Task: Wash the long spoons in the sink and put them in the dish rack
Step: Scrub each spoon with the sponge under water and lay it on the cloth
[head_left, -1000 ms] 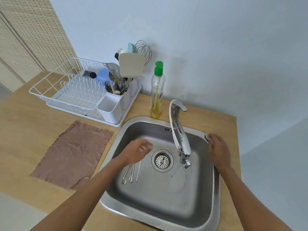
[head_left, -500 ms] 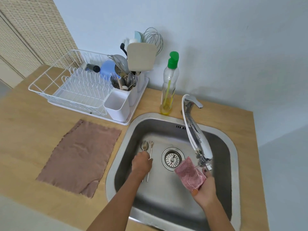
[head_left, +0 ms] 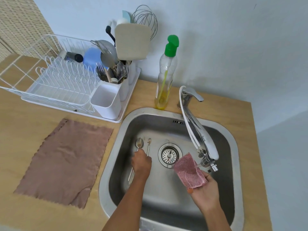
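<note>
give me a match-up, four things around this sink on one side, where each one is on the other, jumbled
1 long spoons
2 pink mesh scrubber
3 soap bottle
4 brown cloth

a in the right hand
b flat on the counter left of the sink
c on the sink floor
d upright behind the sink

Pairs: 1-c, 2-a, 3-d, 4-b

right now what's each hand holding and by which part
Right hand grips the pink mesh scrubber by its lower end. Left hand covers the long spoons mid-handle; an actual grip cannot be told.
</note>
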The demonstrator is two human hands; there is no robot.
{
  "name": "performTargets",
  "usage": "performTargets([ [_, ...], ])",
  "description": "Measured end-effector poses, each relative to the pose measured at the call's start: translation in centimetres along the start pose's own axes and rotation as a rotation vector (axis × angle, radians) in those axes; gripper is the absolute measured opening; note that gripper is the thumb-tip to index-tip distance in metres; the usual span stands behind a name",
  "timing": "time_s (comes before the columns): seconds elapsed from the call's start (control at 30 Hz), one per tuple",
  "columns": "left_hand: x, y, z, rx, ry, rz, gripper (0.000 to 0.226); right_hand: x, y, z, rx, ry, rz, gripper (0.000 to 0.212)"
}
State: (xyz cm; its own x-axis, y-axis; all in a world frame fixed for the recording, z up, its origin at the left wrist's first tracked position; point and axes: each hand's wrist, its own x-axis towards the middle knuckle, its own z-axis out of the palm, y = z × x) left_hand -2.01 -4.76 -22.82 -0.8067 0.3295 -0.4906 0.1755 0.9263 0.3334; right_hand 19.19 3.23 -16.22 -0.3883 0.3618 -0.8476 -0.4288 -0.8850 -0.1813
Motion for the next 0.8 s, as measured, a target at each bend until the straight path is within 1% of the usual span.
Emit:
performTargets([
  [0.07,0.3,0.2,0.0,-0.026,-0.023,-0.005,0.02,0.1,-0.2,0.0,0.001,-0.016,-0.022,0.048],
  [0.2,1.1,0.0,-0.1,-0.014,-0.096,0.008,0.025,0.1,-0.2,0.2,-0.005,-0.019,-0.007,0.048],
  [0.3,1.2,0.0,-0.6,-0.074,-0.186,0.072,0.015,0.0,-0.4,0.4,-0.006,-0.019,0.005,0.048],
  [0.33,1.0,0.0,-0.9,-0.113,-0.248,0.11,0.01,-0.1,-0.5,0.5,0.005,-0.017,0.005,0.047],
  [0.4,-0.1,0.0,-1.4,-0.237,-0.383,0.16,0.018,-0.5,-0.6,0.7,0.028,-0.037,0.016,0.045],
  [0.47,-2.2,0.0,-2.2,-0.447,-0.51,0.178,0.02,-0.8,-0.7,0.9,0.053,-0.06,0.028,0.045],
  [0.57,-6.2,0.3,-4.0,-0.621,-0.61,0.22,0.015,-1.1,-0.7,0.8,0.09,-0.094,0.041,0.049],
  [0.63,-8.7,0.5,-4.7,-0.653,-0.65,0.239,0.018,-1.0,-0.5,0.7,0.124,-0.124,0.053,0.047],
  [0.73,-11.1,0.5,-4.6,-0.615,-0.641,0.287,0.016,-1.0,-0.3,0.6,0.063,-0.16,0.09,0.038],
  [0.77,-11.9,0.7,-4.5,-0.593,-0.63,0.303,0.017,-1.2,-0.3,0.7,0.053,-0.2,0.091,0.041],
  [0.8,-12.5,0.7,-4.4,-0.577,-0.614,0.312,0.019,-1.2,-0.3,0.7,0.049,-0.218,0.088,0.049],
])
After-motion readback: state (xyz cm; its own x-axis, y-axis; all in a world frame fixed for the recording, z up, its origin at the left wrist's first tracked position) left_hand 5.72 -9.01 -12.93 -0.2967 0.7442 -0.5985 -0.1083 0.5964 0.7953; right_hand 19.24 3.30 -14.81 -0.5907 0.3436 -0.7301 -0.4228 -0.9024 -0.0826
